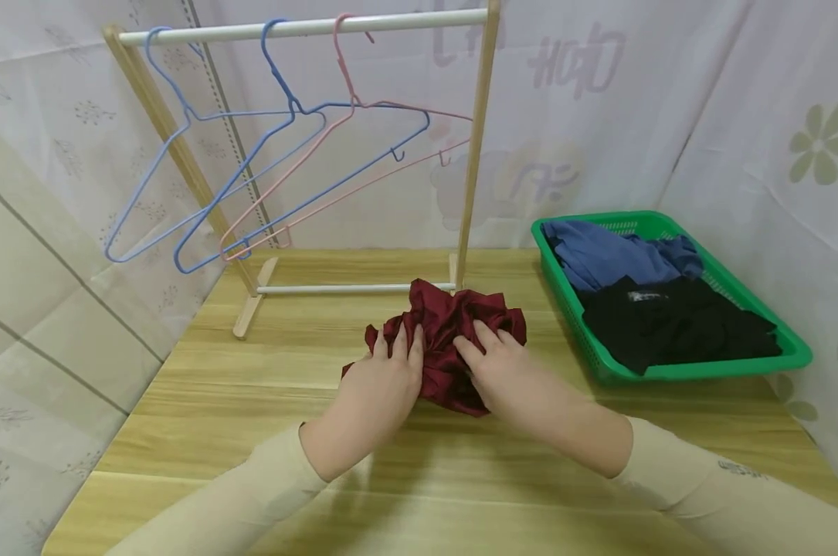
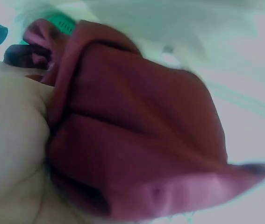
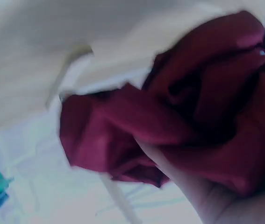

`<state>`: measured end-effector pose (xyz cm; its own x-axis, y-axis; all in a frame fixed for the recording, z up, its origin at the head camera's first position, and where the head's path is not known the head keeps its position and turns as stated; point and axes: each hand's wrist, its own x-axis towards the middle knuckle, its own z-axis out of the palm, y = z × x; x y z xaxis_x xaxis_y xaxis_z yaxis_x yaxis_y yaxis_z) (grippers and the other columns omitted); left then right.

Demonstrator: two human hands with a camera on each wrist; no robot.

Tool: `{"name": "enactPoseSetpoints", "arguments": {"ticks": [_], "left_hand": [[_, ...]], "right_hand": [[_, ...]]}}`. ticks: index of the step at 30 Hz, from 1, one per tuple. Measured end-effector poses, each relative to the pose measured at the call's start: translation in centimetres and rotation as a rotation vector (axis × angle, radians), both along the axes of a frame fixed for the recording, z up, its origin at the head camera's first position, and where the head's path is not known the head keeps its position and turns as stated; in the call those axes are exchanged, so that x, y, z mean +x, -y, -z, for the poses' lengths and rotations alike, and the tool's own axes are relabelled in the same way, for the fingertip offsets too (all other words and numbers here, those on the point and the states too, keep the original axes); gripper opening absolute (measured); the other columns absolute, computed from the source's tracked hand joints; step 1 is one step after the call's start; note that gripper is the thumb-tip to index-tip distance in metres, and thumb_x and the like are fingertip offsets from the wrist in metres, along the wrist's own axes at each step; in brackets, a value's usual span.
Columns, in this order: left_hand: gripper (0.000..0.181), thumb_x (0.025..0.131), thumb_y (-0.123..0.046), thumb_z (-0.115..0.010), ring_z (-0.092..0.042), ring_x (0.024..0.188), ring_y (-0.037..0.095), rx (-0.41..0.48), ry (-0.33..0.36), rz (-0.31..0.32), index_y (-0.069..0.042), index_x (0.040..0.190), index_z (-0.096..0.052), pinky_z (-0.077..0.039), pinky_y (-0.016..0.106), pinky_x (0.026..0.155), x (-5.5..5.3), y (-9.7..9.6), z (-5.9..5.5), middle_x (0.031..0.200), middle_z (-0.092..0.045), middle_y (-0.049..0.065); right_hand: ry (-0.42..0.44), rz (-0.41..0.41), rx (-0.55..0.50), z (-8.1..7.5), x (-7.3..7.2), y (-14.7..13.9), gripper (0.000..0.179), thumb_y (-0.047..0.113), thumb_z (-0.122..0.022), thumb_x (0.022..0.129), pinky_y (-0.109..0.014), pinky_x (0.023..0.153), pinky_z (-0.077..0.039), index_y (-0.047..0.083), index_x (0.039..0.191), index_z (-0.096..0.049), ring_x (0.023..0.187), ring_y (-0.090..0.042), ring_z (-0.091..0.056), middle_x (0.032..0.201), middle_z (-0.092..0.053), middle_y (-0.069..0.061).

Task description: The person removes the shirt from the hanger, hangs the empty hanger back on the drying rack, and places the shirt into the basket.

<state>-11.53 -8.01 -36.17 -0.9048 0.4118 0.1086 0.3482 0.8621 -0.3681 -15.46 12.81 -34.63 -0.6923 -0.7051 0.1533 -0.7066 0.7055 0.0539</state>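
Observation:
A crumpled dark red garment [image 1: 449,382] lies bunched near the middle of the wooden table, and its folds hide what kind it is. My left hand [image 1: 384,390] grips its left side, with fingers spread over the folds. On the other side, my right hand [image 1: 516,378] holds the cloth with bent fingers. A broad flap of the garment [image 2: 137,112] hangs beside the hand in the left wrist view. From the right wrist, folds of the garment [image 3: 123,116] cover most of the fingers, while one digit shows beneath them.
Behind stands a wooden rack with a white top bar [image 1: 419,22]. Two blue hangers [image 1: 234,174] and a pink hanger [image 1: 290,162] hang from it. At the right, a green basket [image 1: 731,372] holds blue clothing [image 1: 613,255] and black clothing [image 1: 676,324].

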Motion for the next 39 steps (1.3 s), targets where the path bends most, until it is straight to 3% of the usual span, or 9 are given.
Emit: {"name": "enactPoseSetpoints", "arguments": {"ticks": [6, 9, 15, 20, 25, 32, 35, 39], "left_hand": [[0.057, 0.112, -0.029, -0.052, -0.068, 0.133, 0.035, -0.074, -0.109, 0.136, 0.008, 0.156, -0.046, -0.061, 0.033, 0.099, -3.2, -1.9, -2.7, 0.151, -0.06, 0.025], [0.053, 0.114, -0.026, -0.046, -0.068, 0.132, 0.034, -0.056, -0.185, 0.16, 0.008, 0.155, -0.047, -0.061, 0.033, 0.098, -5.3, -3.6, -3.9, 0.149, -0.062, 0.025], [0.051, 0.116, -0.023, -0.035, -0.064, 0.137, 0.038, 0.043, -0.315, 0.121, 0.003, 0.159, -0.044, -0.059, 0.035, 0.105, -9.8, -8.1, -5.4, 0.156, -0.056, 0.025], [0.054, 0.117, -0.028, -0.03, -0.058, 0.144, 0.04, 0.07, -0.368, 0.08, -0.002, 0.162, -0.04, -0.056, 0.039, 0.111, -13.6, -12.3, -5.4, 0.161, -0.05, 0.025], [0.054, 0.118, -0.027, -0.023, -0.053, 0.149, 0.039, 0.083, -0.323, 0.061, -0.004, 0.164, -0.036, -0.049, 0.043, 0.119, -16.7, -16.0, -5.3, 0.163, -0.048, 0.023], [0.053, 0.118, -0.024, -0.02, -0.057, 0.146, 0.035, 0.144, -0.275, 0.037, -0.004, 0.164, -0.038, -0.051, 0.04, 0.117, -20.6, -19.7, -5.8, 0.162, -0.05, 0.022], [0.056, 0.117, -0.03, -0.03, -0.058, 0.145, 0.032, 0.309, -0.157, 0.029, -0.003, 0.166, -0.031, -0.052, 0.035, 0.115, -22.4, -21.4, -6.0, 0.163, -0.048, 0.021], [0.071, 0.113, -0.035, -0.043, -0.061, 0.141, 0.023, 0.66, 0.096, 0.005, -0.003, 0.169, -0.015, -0.053, 0.026, 0.111, -24.3, -23.8, -5.6, 0.168, -0.04, 0.019]], "right_hand": [[-0.056, -0.016, -0.112, -4.1, -2.4, -3.1, 0.036, 0.013, -0.077, 0.097, -0.048, 0.075, -0.065, -0.003, 0.127, -0.068, 0.088, -0.037, -0.075, 0.115, -0.067, -0.025], [-0.086, 0.013, -0.115, -6.0, -3.7, -4.7, 0.036, 0.012, -0.076, 0.097, -0.05, 0.072, -0.064, -0.005, 0.128, -0.067, 0.084, -0.038, -0.074, 0.113, -0.067, -0.026], [-0.162, 0.092, -0.152, -8.6, -6.8, -8.3, 0.038, 0.011, -0.074, 0.097, -0.06, 0.075, -0.062, -0.008, 0.13, -0.066, 0.085, -0.044, -0.072, 0.111, -0.065, -0.03], [-0.215, 0.149, -0.194, -9.3, -9.9, -11.4, 0.038, 0.007, -0.074, 0.094, -0.067, 0.082, -0.058, -0.008, 0.128, -0.066, 0.093, -0.048, -0.068, 0.109, -0.064, -0.032], [-0.181, 0.256, -0.172, -9.4, -13.0, -14.1, 0.043, 0.009, -0.071, 0.096, -0.071, 0.09, -0.054, -0.009, 0.134, -0.063, 0.108, -0.053, -0.063, 0.118, -0.063, -0.037], [-0.205, 0.287, -0.122, -9.6, -17.3, -17.3, 0.044, 0.008, -0.064, 0.097, -0.073, 0.087, -0.052, -0.012, 0.136, -0.06, 0.105, -0.059, -0.061, 0.121, -0.06, -0.043], [-0.186, 0.338, -0.103, -10.4, -18.6, -18.5, 0.046, 0.009, -0.059, 0.099, -0.076, 0.091, -0.05, -0.012, 0.141, -0.056, 0.108, -0.063, -0.059, 0.126, -0.056, -0.045], [-0.13, 0.41, -0.104, -11.6, -19.6, -19.3, 0.049, 0.012, -0.052, 0.103, -0.078, 0.099, -0.045, -0.01, 0.146, -0.05, 0.119, -0.064, -0.053, 0.136, -0.05, -0.046]]}}
